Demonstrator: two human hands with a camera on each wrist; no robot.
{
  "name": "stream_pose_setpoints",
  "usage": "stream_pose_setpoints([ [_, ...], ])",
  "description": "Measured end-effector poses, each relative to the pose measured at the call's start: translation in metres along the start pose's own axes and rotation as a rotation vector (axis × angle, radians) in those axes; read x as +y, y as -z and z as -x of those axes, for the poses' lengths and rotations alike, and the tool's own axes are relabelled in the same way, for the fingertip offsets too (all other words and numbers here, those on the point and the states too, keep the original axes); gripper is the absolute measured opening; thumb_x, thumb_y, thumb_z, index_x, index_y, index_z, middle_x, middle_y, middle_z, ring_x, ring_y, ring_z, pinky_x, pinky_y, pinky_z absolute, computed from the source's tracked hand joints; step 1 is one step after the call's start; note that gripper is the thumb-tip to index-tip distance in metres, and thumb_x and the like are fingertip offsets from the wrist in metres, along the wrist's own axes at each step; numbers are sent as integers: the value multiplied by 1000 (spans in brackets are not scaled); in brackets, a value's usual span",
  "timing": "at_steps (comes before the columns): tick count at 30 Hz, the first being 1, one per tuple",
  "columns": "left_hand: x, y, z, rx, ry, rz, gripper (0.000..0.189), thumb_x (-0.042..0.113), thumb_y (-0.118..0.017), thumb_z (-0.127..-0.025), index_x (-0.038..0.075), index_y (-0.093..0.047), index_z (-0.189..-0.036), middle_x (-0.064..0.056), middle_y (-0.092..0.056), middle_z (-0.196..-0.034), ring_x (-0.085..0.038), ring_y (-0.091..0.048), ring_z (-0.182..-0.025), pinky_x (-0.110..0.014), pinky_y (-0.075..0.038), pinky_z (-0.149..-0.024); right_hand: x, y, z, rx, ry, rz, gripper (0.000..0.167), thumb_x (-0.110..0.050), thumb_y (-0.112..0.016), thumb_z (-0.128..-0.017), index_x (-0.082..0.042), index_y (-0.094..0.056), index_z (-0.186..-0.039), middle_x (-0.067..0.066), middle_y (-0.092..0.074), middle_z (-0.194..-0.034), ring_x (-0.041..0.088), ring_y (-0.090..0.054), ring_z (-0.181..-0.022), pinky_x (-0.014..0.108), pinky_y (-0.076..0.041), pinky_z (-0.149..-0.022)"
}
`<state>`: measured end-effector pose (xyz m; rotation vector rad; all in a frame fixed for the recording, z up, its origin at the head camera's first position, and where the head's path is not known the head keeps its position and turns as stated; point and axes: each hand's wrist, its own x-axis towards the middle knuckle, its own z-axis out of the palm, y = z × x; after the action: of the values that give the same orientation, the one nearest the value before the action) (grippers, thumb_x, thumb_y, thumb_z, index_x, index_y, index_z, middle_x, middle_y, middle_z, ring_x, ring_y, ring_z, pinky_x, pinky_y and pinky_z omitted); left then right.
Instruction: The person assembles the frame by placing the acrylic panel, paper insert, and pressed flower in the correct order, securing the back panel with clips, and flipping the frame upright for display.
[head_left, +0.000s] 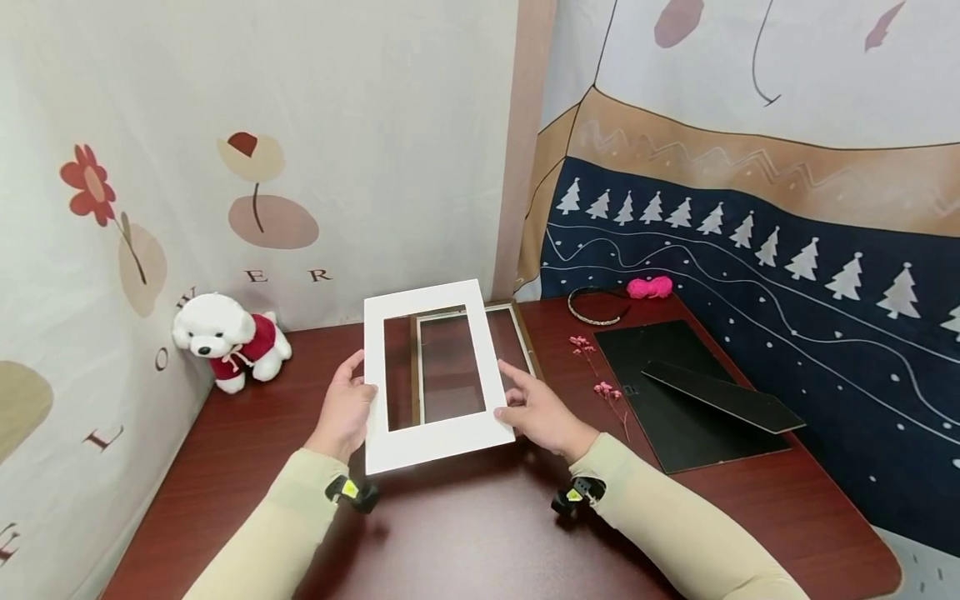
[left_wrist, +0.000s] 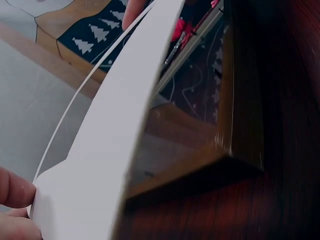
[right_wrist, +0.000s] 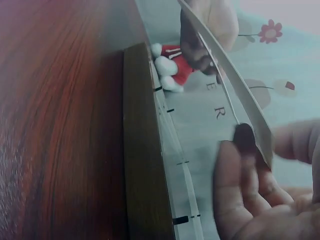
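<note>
Both hands hold up a white mat board (head_left: 442, 446) with a rectangular window cut in it. The left hand (head_left: 347, 408) pinches its left edge, thumb on the front face. On the opposite edge, the right hand (head_left: 546, 414) grips with the thumb in front and fingers behind, as the right wrist view also shows. Behind and below the board, a brown picture frame (head_left: 528, 337) with a glass pane lies on the table, partly hidden by the board. In the left wrist view the frame's corner (left_wrist: 230, 150) appears beneath the tilted board.
A black backing board (head_left: 652, 408) with its easel leg (head_left: 720, 398) raised lies at the right. Nearby are pink dried flowers (head_left: 606, 390), a headband (head_left: 596, 322) and pink yarn (head_left: 649, 287). A white plush dog (head_left: 225, 333) sits at the back left against the wall cloth.
</note>
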<state>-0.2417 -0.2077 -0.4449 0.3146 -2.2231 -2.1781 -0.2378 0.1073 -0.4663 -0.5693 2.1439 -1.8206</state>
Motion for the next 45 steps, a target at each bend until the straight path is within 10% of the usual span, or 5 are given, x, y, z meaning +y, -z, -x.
stream_pose_setpoints([
  [7, -2, -10, -5, -89, -8, -47, 75, -6, -38, -105, 11, -6, -171, -31, -34, -151, -36, -42, -135, -47, -38, -116, 2, 3, -3, 147, -45, -83, 78, 7, -62, -97, -9, -31, -167, 8, -68, -85, 16, -53, -63, 26, -45, -57],
  [15, -11, -17, 7, -192, 4, -144, 71, -6, -45, -103, -3, -15, -167, -29, -51, -132, -18, -61, -95, -24, -56, -76, 10, 22, -10, 204, -120, -182, 73, 7, -56, -100, -5, -29, -166, 34, -66, -126, 8, -61, -67, 21, -51, -60],
  [21, -23, -18, 17, -240, 0, -222, 68, -8, -52, -98, -7, -28, -162, -18, -58, -114, -14, -55, -75, -26, -47, -59, 12, 35, -14, 207, -201, -152, 69, 1, -57, -102, -6, -31, -166, 17, -70, -106, 7, -56, -58, 21, -50, -55],
  [27, -32, -21, 18, -280, -5, -240, 67, -7, -56, -96, -9, -33, -158, -9, -55, -99, -15, -52, -72, -24, -43, -56, 15, 40, -19, 219, -242, -160, 65, 0, -54, -104, 0, -31, -164, 27, -65, -124, 21, -72, -94, 39, -63, -78],
  [45, -32, -24, 18, -319, -4, -284, 66, -2, -59, -97, -9, -34, -159, -6, -57, -96, -16, -51, -72, -23, -41, -53, 18, 48, -18, 231, -279, -105, 62, -1, -56, -102, 4, -37, -161, 31, -63, -127, 22, -70, -93, 40, -63, -79],
])
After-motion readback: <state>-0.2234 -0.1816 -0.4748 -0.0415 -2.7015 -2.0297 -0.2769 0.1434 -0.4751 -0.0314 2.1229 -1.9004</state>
